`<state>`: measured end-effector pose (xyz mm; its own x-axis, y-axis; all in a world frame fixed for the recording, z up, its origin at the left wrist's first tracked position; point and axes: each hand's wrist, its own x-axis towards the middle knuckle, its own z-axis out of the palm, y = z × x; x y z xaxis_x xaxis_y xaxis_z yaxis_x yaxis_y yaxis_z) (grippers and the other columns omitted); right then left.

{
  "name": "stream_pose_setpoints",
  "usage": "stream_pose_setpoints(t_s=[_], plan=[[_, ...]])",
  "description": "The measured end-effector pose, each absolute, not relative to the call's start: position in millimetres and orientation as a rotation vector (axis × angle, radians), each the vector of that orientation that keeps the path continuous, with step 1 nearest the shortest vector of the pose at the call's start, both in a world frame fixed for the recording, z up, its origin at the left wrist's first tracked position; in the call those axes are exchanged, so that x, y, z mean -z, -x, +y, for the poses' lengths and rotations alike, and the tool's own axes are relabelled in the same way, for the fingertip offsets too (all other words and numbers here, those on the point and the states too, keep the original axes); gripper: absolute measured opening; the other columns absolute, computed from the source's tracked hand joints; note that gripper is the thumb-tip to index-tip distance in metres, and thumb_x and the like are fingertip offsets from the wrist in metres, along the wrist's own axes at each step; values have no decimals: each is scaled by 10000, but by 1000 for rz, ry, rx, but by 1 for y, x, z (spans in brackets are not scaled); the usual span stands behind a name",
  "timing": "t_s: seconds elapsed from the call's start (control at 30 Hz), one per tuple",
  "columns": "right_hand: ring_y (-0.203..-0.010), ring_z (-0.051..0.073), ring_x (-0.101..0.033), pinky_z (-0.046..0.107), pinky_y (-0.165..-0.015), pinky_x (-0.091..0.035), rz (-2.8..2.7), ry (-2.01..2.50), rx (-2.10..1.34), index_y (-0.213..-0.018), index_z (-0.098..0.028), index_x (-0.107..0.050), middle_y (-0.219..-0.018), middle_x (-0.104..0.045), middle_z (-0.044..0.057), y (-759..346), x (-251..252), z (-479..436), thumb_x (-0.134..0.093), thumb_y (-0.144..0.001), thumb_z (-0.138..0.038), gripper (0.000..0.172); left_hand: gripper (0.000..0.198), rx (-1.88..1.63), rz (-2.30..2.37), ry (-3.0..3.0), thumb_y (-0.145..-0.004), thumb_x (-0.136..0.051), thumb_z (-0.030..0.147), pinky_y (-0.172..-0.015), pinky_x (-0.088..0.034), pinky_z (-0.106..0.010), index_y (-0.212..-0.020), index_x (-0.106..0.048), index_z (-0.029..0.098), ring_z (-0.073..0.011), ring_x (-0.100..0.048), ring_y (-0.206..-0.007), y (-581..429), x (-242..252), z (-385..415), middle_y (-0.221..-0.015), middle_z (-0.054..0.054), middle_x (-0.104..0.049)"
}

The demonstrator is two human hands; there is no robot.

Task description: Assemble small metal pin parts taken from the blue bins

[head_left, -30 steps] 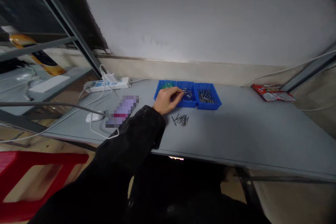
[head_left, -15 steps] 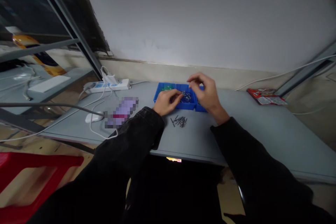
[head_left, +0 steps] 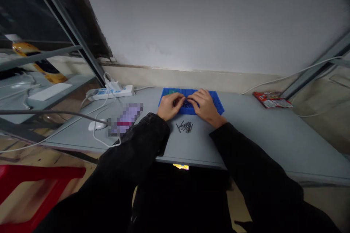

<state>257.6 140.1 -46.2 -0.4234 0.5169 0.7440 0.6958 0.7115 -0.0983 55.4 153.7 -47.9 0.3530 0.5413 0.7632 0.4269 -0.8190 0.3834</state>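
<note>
My left hand [head_left: 168, 107] and my right hand [head_left: 205, 107] meet over the middle of a blue divided tray [head_left: 219, 107]. Their fingertips are pinched close together, with a tiny piece between them that is too small to name. Below the fingers, small metal parts [head_left: 187, 105] lie in the middle compartment, partly covered by my hands. Green pieces [head_left: 173, 91] show in the left compartment. In front of the tray, a loose pile of thin grey metal pins [head_left: 185, 126] rests on the table.
On the left of the grey table [head_left: 262, 134] are a white power strip [head_left: 125, 91] with cables, a blurred-out purple phone-like object [head_left: 127, 116] and a white mouse-like object [head_left: 97, 125]. A red packet [head_left: 272, 100] lies at the right. A red stool [head_left: 41, 173] stands lower left.
My right hand has come down and left from above the tray's right side to meet my left hand. The left hand stays nearly where it was, still pinched.
</note>
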Motion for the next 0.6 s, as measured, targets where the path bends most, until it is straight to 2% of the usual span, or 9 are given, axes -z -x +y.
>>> stream_pose_setpoints(t_s=[0.17, 0.37, 0.47, 0.6], plan=[[-882, 230, -583, 395, -834, -427, -2036, 877, 247, -1055, -177, -669, -932, -702, 67, -258, 51, 143, -496, -1026, -280, 203, 221, -1325, 876, -2612, -1003, -538, 291, -654, -466, -227, -983, -688, 129, -104, -568, -640, -51, 45, 153, -792, -30, -681], [-818, 217, -565, 367, -797, -422, -2011, 909, 189, -927, -198, -635, -850, -658, 58, -253, 57, 137, -479, -1038, -306, 220, 222, -1247, 777, -2718, -1015, -522, 269, -765, -517, -270, -1067, -698, 145, -135, -655, -781, -49, 47, 154, -941, -68, -726], [-808, 214, -563, 362, -779, -414, -2022, 902, 183, -930, -196, -627, -849, -661, 58, -251, 61, 135, -462, -1046, -304, 228, 232, -1219, 741, -2753, -1021, -513, 266, -806, -533, -292, -1088, -703, 151, -149, -679, -853, -49, 48, 155, -967, -76, -731], [-798, 209, -558, 373, -773, -406, -2003, 928, 170, -907, -205, -630, -849, -676, 46, -253, 62, 134, -503, -1032, -310, 207, 249, -1231, 774, -2788, -1021, -514, 289, -766, -541, -293, -1064, -714, 148, -155, -682, -813, -49, 50, 156, -916, -82, -728]])
